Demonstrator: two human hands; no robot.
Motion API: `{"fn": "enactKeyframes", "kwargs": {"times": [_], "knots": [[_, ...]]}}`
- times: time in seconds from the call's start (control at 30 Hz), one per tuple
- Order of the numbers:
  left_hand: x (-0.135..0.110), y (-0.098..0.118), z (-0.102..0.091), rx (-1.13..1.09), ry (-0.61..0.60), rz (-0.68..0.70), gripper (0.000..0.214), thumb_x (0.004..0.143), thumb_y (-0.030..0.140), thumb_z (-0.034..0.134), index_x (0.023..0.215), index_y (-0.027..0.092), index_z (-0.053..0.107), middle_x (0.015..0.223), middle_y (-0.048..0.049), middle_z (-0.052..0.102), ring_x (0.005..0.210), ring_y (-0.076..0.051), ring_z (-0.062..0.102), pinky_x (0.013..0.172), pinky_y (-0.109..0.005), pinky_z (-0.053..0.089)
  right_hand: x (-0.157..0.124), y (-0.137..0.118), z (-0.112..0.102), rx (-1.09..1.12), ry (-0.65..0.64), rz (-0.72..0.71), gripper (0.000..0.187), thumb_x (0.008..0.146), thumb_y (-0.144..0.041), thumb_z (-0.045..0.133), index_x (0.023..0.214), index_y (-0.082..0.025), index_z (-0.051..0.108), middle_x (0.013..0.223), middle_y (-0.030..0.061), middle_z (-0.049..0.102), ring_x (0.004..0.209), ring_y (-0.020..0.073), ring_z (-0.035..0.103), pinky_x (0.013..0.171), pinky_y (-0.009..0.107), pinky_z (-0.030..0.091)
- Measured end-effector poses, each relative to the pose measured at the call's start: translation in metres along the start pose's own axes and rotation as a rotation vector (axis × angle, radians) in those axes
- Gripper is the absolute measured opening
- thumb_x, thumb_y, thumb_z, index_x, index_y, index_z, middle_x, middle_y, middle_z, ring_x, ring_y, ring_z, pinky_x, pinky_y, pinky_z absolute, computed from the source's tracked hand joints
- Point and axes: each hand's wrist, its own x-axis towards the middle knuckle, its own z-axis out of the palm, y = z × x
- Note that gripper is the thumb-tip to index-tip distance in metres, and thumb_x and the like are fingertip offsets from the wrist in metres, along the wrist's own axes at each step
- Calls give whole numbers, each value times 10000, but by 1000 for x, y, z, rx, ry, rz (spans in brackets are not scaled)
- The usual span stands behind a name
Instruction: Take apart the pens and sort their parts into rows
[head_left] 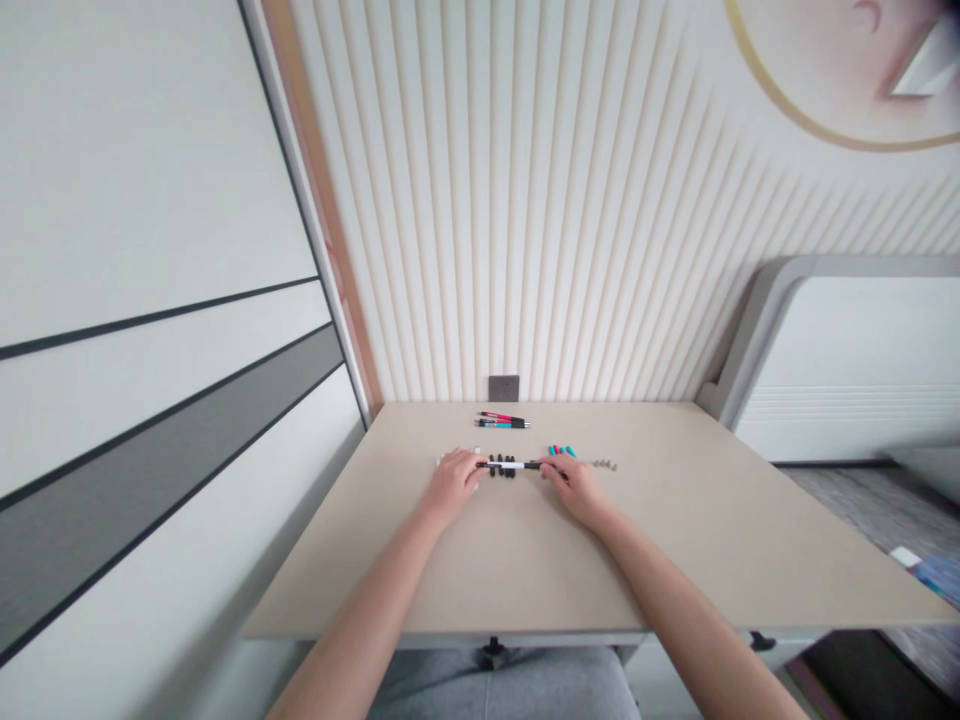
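My left hand [454,482] and my right hand [574,484] hold a black and white pen [508,465] between them, one at each end, just above the beige table [675,540]. Both hands have their fingers pinched on the pen. Under the pen lie several small black pieces [501,472]. Teal pen parts [561,451] lie just beyond my right hand, with a row of small grey bits [604,464] to their right. Two whole pens, red and blue [502,420], lie farther back near the wall.
A ribbed white wall stands behind the table, with a dark socket plate [504,388] at its foot. A panelled wall runs along the left. A white padded bed head [847,350] stands to the right.
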Motion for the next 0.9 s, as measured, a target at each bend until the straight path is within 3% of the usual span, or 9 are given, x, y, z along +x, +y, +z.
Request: {"fn": "enactKeyframes", "kwargs": {"times": [0.37,0.57,0.9], "knots": [[0,-1,-1,-37,55,58,146,933,294,563,963,208,678,858,-43,692,813,-186,600,764,-317,443,-1,0,-3,-37,-4,34,397,981,-389,377,709,-200,597,724,30,634,712,175,570,714,287,401],[0,0,-1,-55,16,74,156,928,304,575,955,210,697,831,-37,709,803,-183,603,755,-312,434,0,8,-2,-12,18,50,355,967,-374,416,725,-206,613,755,32,657,734,178,579,720,282,409],[-1,-2,-1,-73,-26,23,158,929,300,572,970,213,697,838,-41,699,798,-180,607,748,-305,437,0,8,-6,-85,53,-128,267,970,-343,452,872,-218,667,829,67,671,815,209,593,787,333,443]]}}
